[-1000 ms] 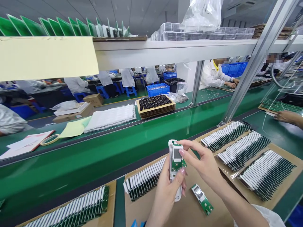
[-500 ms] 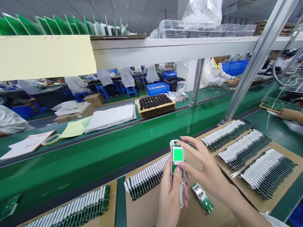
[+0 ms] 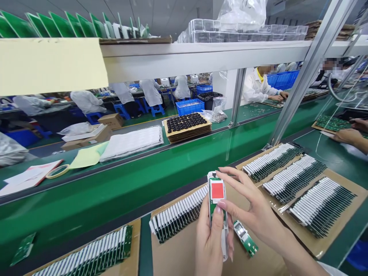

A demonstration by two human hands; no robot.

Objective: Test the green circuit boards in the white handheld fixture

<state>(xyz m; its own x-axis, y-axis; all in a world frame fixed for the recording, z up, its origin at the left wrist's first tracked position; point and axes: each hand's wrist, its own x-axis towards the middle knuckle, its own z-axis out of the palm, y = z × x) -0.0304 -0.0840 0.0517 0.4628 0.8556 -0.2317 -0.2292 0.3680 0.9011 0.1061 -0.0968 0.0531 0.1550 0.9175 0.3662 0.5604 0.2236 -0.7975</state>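
Note:
A narrow white device (image 3: 225, 239) with a green circuit board and a lit red screen stands nearly upright between my hands. My left hand (image 3: 211, 234) is wrapped round its lower part, thumb on the board. My right hand (image 3: 250, 203) pinches its upper right side, with the thumb below the screen and the fingertips at the top edge. Just right of the device, a loose circuit board (image 3: 245, 238) lies on brown cardboard. Behind my left hand is a row of upright boards (image 3: 178, 214).
More board rows stand on cardboard at the right (image 3: 322, 207) and lower left (image 3: 92, 253). A single board (image 3: 24, 248) lies on the green belt (image 3: 115, 191). Beyond are stacked trays of black parts (image 3: 188, 124). Another person's hands (image 3: 349, 136) are at the far right.
The screen has turned from green to red. The view has shifted slightly, and the loose board on the belt has moved right. My hands keep the same grip.

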